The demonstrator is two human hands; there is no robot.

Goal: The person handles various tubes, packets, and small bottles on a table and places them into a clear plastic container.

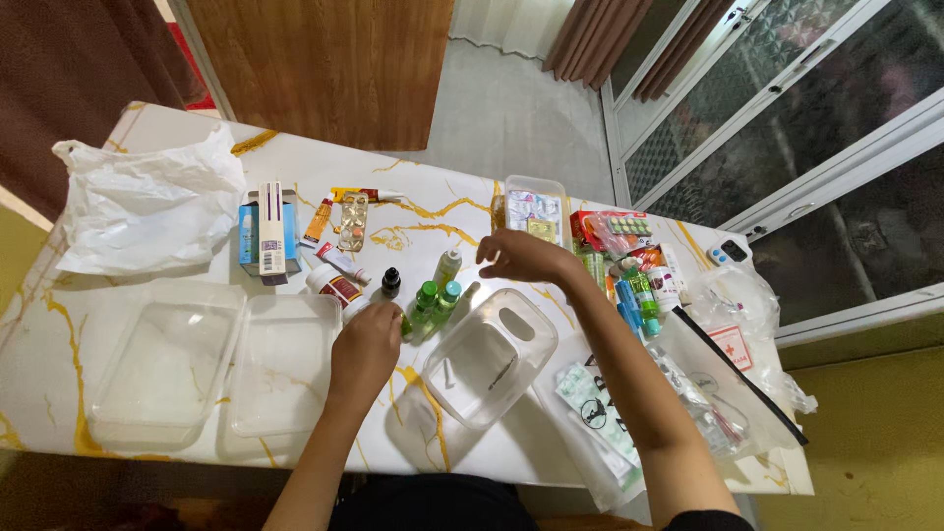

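Left hand (366,346) palm down on desk (433,211), fingers curled, closed round green-capped bottle (423,307); bottle lying flat, long axis up-and-right, cap end away from body. Second bottle, teal cap (444,301), just beside, parallel. Right hand (521,256) hovering past clear handled tub (487,356), fingers loosely bent, holding nothing visible. Blue-and-white carton (265,231) upright at far left; blister strips (351,221) flat beside it. Red-labelled white jar (332,284) on its side. White plastic bag (147,206) at corner. Clear lidded box (536,208) far centre. Zip pouch with red cross label (730,346) at right.
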